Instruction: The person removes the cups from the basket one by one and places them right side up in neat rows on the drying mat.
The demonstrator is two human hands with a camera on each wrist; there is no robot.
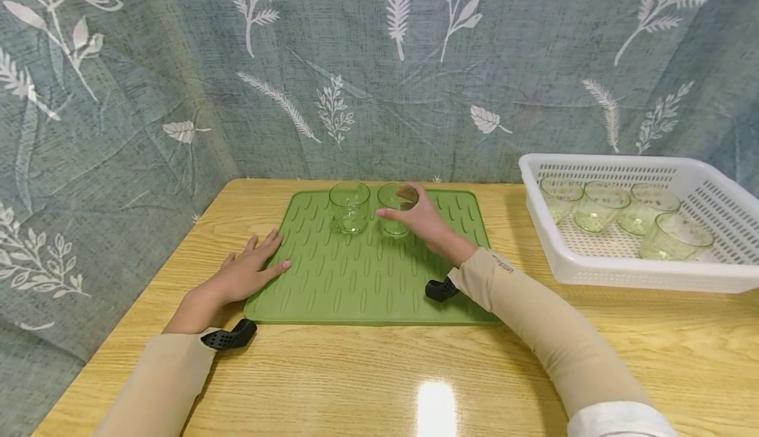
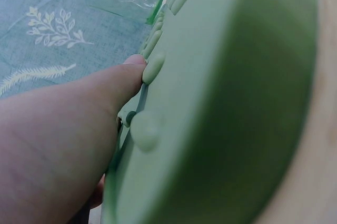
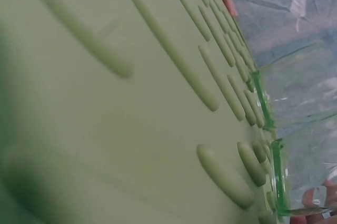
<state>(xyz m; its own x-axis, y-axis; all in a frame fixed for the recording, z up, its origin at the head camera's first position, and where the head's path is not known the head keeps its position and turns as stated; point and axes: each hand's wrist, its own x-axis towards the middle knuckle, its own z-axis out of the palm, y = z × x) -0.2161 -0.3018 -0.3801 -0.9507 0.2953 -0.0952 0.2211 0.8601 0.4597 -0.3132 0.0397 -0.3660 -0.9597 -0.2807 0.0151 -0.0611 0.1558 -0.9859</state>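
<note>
Two beige-sleeved forearms are extending over a wood-grain surface. Past its near edge, a green drying mat with raised oval ribs is lying flat, and the left hand is resting at the mat's left edge, its grip spreading loosely and holding nothing, the thumb touching the mat. Off to the right, a white perforated plastic basket is holding four green-tinted glasses.

Farther in, the right hand is grasping the right-hand glass tumbler, which is standing upright on the far part of the mat. By its look, this tumbler is likely being fairly light, stiff, smooth enough to slip and easy to chip; its outer side wall is offering the best hold, with gentle pressure. It is sitting directly within the grip, which is pinching it near the rim, thumb crossing the near side and fingers curving round behind. Just beside it, on the left, a matching tumbler is standing upright, free of either hand. Behind everything, a blue-grey curtain with white leaf prints is hanging.
</note>
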